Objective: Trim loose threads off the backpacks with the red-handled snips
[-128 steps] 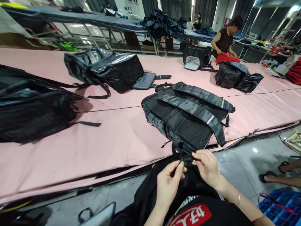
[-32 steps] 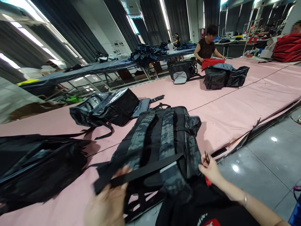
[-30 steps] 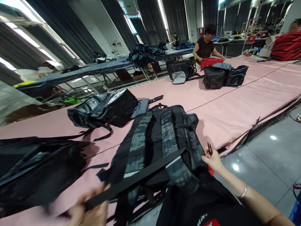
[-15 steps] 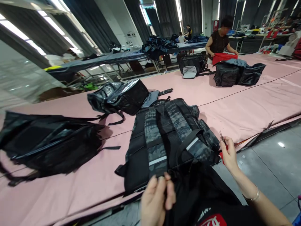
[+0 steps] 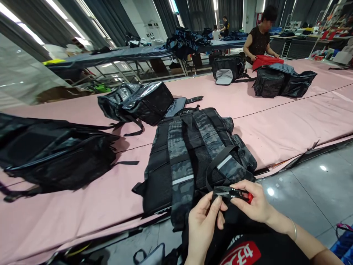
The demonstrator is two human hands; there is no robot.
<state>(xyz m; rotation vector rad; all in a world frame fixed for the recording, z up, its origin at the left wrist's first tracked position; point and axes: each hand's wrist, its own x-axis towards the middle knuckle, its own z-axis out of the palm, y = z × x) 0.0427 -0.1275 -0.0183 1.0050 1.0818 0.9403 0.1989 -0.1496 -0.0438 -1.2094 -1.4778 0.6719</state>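
Note:
A grey camouflage backpack [image 5: 193, 154] lies back-side up on the pink table [image 5: 289, 121], its straps hanging over the near edge. My right hand [image 5: 253, 204] is closed on small thread snips [image 5: 231, 192] with a red end, blades pointing left. My left hand [image 5: 205, 217] pinches a black strap end of the backpack just below the blades. Both hands meet in front of my dark shirt.
Black bags lie at the left [image 5: 55, 154] and behind the backpack [image 5: 138, 101]. At the far end a person [image 5: 260, 36] handles a red item beside more black bags [image 5: 281, 81]. Grey tiled floor [image 5: 309, 191] lies to the right.
My right hand has come in from the backpack's right side with the snips, now turned level. My left hand has risen to meet it at the strap end. The view has tilted down.

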